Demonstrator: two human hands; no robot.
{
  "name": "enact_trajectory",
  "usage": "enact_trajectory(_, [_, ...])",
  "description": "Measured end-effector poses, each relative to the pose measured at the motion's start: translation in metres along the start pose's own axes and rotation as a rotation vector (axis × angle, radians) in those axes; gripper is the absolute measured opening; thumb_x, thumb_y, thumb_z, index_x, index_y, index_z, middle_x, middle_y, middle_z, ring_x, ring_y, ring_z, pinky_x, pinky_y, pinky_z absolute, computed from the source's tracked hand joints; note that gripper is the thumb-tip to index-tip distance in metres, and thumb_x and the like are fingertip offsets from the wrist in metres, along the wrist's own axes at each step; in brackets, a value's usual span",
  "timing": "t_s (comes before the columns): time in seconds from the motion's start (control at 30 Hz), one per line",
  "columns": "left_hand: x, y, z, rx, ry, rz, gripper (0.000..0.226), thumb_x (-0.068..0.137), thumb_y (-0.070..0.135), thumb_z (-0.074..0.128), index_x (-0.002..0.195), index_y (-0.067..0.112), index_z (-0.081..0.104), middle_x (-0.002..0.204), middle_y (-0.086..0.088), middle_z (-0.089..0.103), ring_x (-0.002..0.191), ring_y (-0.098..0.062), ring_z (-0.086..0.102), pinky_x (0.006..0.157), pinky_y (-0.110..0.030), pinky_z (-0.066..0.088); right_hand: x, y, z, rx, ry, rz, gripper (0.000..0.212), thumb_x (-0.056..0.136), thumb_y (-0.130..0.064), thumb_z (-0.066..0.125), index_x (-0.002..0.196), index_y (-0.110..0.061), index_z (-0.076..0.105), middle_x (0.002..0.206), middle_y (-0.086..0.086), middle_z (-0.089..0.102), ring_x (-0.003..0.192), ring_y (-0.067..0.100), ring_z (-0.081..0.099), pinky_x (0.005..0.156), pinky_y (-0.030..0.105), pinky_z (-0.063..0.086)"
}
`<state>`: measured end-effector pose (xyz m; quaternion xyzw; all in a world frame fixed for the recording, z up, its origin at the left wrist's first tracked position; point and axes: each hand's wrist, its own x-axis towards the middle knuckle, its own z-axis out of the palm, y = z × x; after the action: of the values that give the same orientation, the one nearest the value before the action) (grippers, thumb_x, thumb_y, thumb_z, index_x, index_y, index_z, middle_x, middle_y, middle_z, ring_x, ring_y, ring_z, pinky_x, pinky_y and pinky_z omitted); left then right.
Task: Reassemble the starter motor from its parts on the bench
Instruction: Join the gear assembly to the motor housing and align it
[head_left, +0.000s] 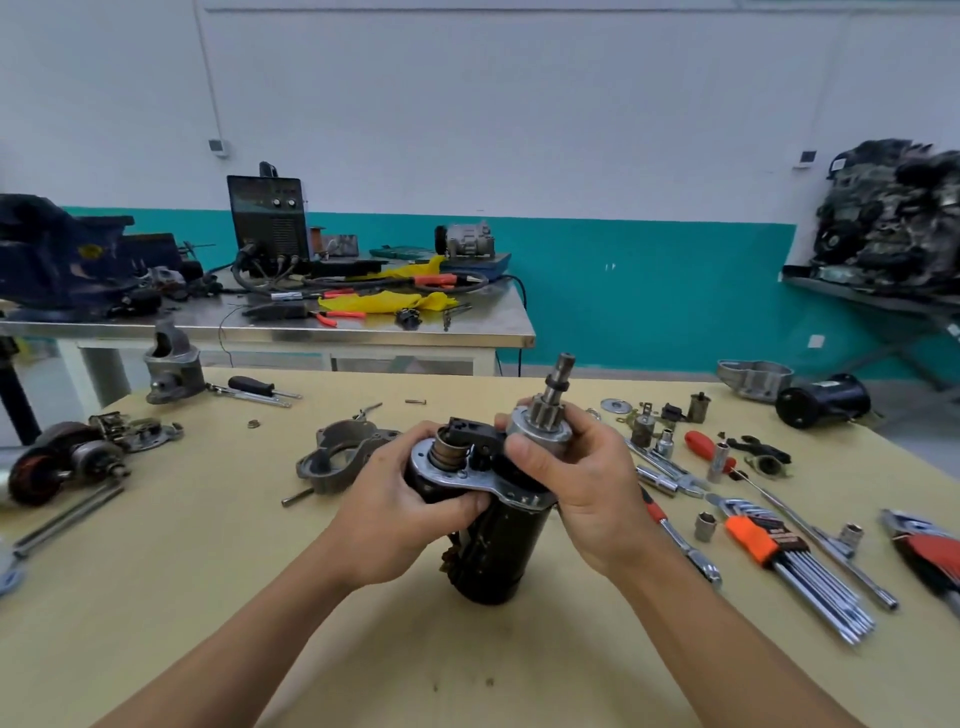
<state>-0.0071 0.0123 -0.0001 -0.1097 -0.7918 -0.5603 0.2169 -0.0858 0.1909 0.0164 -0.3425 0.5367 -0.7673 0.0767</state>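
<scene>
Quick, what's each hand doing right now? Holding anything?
Left hand: closed, gripping the starter motor just under its top plate.
Right hand: closed, fingers curled round the pinion drive at the motor's upper end.

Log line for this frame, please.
left hand grips starter body | right hand grips pinion drive | nose housing on bench, unfitted

Forearms angled inward, left grip (410, 499) and right grip (587, 483) curled round starter motor (498, 551)
</scene>
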Motion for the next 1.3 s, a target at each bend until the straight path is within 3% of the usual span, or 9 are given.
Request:
enact_trajectory(0.13, [0.005,0.002,-0.001,0.01,-0.049,0.007,0.04,0.08,0.013,0.082,0.115,0.012,0.063,0.104,-0.007,0.074,0.097,-0.023,0.07,0.083,-0.03,0.055,0.001,-0.004,-0.005,-0.056,0.01,-0.027,0.03,0.065,-0.022,0.082,0.093,-0.033,0.078,0.103,0.006,0.076,0.102,0.022,0.071,0.08,0.031,0.059])
enact_trajectory(0.3, [0.006,0.002,-0.006,0.066,-0.07,0.021,0.036,0.083,0.011,0.079,0.114,0.013,0.062,0.101,-0.007,0.072,0.093,-0.024,0.069,0.082,-0.037,0.055,0.0,-0.003,0.0,-0.051,0.051,-0.048,0.034,0.059,-0.028,0.085,0.093,-0.027,0.077,0.101,0.008,0.076,0.102,0.025,0.071,0.08,0.033,0.059])
enact_trajectory(0.47, [0.006,0.003,-0.004,0.081,-0.079,0.033,0.032,0.084,0.007,0.078,0.111,0.018,0.063,0.095,-0.001,0.072,0.083,-0.012,0.067,0.073,-0.021,0.05,-0.002,-0.003,0.002,-0.007,0.071,-0.04,0.034,0.06,-0.022,0.084,0.093,-0.024,0.077,0.098,0.008,0.076,0.099,0.026,0.072,0.075,0.03,0.059])
enact_trajectory(0.57, [0.005,0.0,-0.004,0.081,-0.054,0.036,0.033,0.082,0.01,0.079,0.111,0.018,0.064,0.099,-0.002,0.073,0.09,-0.02,0.069,0.079,-0.03,0.054,-0.002,-0.001,0.004,0.052,0.046,-0.01,0.033,0.062,-0.027,0.088,0.093,-0.024,0.078,0.099,0.009,0.076,0.099,0.026,0.072,0.075,0.032,0.059])
enact_trajectory(0.7, [0.002,-0.003,-0.001,0.054,-0.02,0.012,0.034,0.08,0.02,0.08,0.109,0.02,0.063,0.099,-0.003,0.073,0.092,-0.021,0.069,0.08,-0.032,0.056,-0.002,-0.001,0.003,0.056,0.031,-0.006,0.051,0.055,-0.059,0.089,0.095,-0.029,0.079,0.107,0.007,0.075,0.106,0.024,0.07,0.085,0.038,0.058])
enact_trajectory(0.93, [-0.001,-0.007,0.003,0.006,0.005,-0.003,0.047,0.075,0.037,0.082,0.115,0.023,0.062,0.11,0.003,0.072,0.107,-0.019,0.068,0.092,-0.033,0.056,-0.004,0.009,0.008,0.056,0.072,-0.037,0.028,0.071,-0.045,0.076,0.095,-0.03,0.076,0.107,0.013,0.072,0.107,0.031,0.068,0.096,0.056,0.053])
enact_trajectory(1.07, [-0.007,-0.015,0.001,-0.071,-0.073,-0.038,0.052,0.08,0.018,0.084,0.126,0.019,0.061,0.122,-0.001,0.071,0.116,-0.019,0.066,0.091,-0.028,0.055,-0.007,0.013,0.009,0.062,0.121,-0.035,0.045,0.065,-0.06,0.082,0.098,-0.029,0.075,0.107,0.01,0.072,0.107,0.029,0.068,0.097,0.051,0.052])
enact_trajectory(1.2, [-0.017,-0.02,-0.008,0.077,-0.109,-0.113,0.054,0.071,0.021,0.088,0.118,0.035,0.064,0.111,0.004,0.073,0.097,-0.01,0.069,0.076,-0.029,0.058,-0.009,0.017,0.008,0.025,0.109,-0.017,0.053,0.06,-0.071,0.08,0.092,-0.028,0.076,0.102,0.008,0.072,0.106,0.031,0.066,0.102,0.053,0.049])
enact_trajectory(1.3, [-0.02,-0.021,-0.011,0.149,-0.123,-0.122,0.052,0.069,0.019,0.089,0.108,0.043,0.064,0.102,0.006,0.072,0.082,-0.008,0.067,0.064,-0.019,0.053,-0.009,0.017,0.007,0.016,0.102,-0.007,0.057,0.059,-0.072,0.08,0.092,-0.026,0.077,0.102,0.01,0.073,0.103,0.028,0.069,0.099,0.05,0.051])
